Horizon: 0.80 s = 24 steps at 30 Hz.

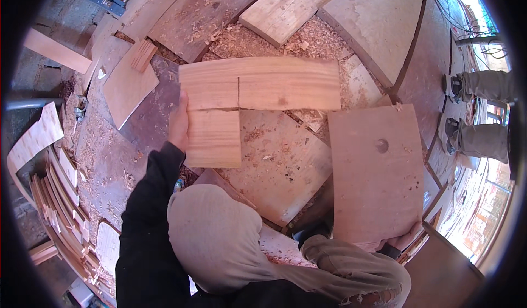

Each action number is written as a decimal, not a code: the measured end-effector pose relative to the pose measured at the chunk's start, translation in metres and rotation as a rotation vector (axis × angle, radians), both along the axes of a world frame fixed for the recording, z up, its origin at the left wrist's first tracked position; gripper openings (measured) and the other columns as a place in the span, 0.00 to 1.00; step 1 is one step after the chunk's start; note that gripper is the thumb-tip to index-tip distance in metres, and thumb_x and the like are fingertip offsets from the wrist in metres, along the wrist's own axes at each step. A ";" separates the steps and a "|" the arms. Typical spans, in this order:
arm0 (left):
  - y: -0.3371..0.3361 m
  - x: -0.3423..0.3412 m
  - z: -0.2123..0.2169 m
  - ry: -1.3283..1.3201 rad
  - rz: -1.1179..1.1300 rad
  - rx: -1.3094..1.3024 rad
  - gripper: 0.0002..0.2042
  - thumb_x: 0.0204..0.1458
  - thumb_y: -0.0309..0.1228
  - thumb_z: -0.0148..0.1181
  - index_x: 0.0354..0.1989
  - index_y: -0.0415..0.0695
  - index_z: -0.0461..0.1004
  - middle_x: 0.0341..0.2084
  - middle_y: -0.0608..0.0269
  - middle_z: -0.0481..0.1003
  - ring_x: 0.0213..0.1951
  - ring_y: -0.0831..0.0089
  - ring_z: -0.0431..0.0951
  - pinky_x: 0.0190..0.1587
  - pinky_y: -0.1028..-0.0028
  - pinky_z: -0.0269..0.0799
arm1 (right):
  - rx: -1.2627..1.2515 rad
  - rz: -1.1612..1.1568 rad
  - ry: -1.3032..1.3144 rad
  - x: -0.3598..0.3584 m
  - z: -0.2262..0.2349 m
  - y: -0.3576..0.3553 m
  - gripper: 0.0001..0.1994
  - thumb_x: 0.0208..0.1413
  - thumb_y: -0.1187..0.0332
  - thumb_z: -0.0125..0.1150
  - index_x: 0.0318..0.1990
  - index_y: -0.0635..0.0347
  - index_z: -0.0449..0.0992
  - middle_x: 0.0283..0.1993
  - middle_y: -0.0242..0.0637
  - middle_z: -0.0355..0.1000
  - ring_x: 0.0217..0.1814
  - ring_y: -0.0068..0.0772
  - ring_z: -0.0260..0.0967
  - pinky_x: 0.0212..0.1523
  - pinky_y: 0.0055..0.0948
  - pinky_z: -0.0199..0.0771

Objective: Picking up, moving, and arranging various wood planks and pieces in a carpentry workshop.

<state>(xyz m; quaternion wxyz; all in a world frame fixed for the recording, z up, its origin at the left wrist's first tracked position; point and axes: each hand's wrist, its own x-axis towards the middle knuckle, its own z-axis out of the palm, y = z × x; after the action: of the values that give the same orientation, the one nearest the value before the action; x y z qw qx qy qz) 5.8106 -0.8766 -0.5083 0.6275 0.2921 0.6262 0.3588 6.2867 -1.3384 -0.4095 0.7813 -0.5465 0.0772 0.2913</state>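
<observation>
My left hand (pixel 178 122) is closed on the left edge of an L-shaped wooden board (pixel 288 83), its fingertips hidden beneath. This pale, striped board has a long arm running right and a shorter block toward me, with a dark narrow line where they meet. At the lower right corner of a rectangular plywood board (pixel 376 176), my right hand (pixel 407 236) grips the edge. That board stands to the right of the L-shaped one, smooth and brown with a round dark knot. The fingers under it are mostly hidden.
Wood shavings (pixel 315 39) and loose panels (pixel 285 154) cover the ground. A thick pale plank (pixel 285 12) lies ahead. Thin curved strips (pixel 57 204) are stacked at the left. Another person's legs (pixel 486 86) stand at the right. My bent knee (pixel 214 231) is close below the L-shaped board.
</observation>
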 end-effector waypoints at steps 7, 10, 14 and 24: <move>-0.095 0.022 0.002 -0.067 0.538 0.074 0.29 0.56 0.53 0.49 0.53 0.36 0.66 0.47 0.58 0.71 0.46 0.70 0.72 0.50 0.70 0.67 | -0.098 -0.162 -0.060 0.007 0.001 -0.002 0.31 0.57 0.45 0.48 0.61 0.58 0.59 0.63 0.40 0.58 0.63 0.42 0.56 0.62 0.42 0.55; -0.135 0.057 0.000 -0.344 0.398 0.220 0.23 0.59 0.46 0.48 0.54 0.41 0.64 0.48 0.57 0.70 0.49 0.70 0.71 0.50 0.69 0.69 | -0.169 -0.201 -0.074 0.014 -0.006 -0.003 0.30 0.57 0.47 0.47 0.60 0.59 0.61 0.63 0.41 0.58 0.64 0.42 0.56 0.62 0.42 0.56; -0.159 0.102 -0.007 -0.706 0.041 -0.121 0.15 0.61 0.35 0.48 0.52 0.41 0.64 0.48 0.60 0.71 0.49 0.71 0.71 0.48 0.67 0.70 | -0.146 -0.227 -0.063 0.021 -0.014 -0.007 0.29 0.58 0.48 0.47 0.60 0.58 0.61 0.63 0.40 0.59 0.64 0.41 0.56 0.62 0.42 0.57; -0.070 0.098 -0.028 0.135 -0.023 0.458 0.20 0.55 0.37 0.57 0.49 0.34 0.68 0.36 0.58 0.75 0.39 0.75 0.74 0.43 0.73 0.71 | -0.113 -0.211 -0.049 0.028 -0.022 -0.014 0.31 0.56 0.45 0.50 0.59 0.58 0.62 0.62 0.40 0.60 0.63 0.42 0.56 0.62 0.42 0.57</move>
<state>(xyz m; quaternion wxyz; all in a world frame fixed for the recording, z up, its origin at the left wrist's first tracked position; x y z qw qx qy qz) 5.9081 -0.9464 -0.5367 0.5058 0.4573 0.5655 0.4639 6.3151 -1.3523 -0.4313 0.7774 -0.5853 0.1314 0.1892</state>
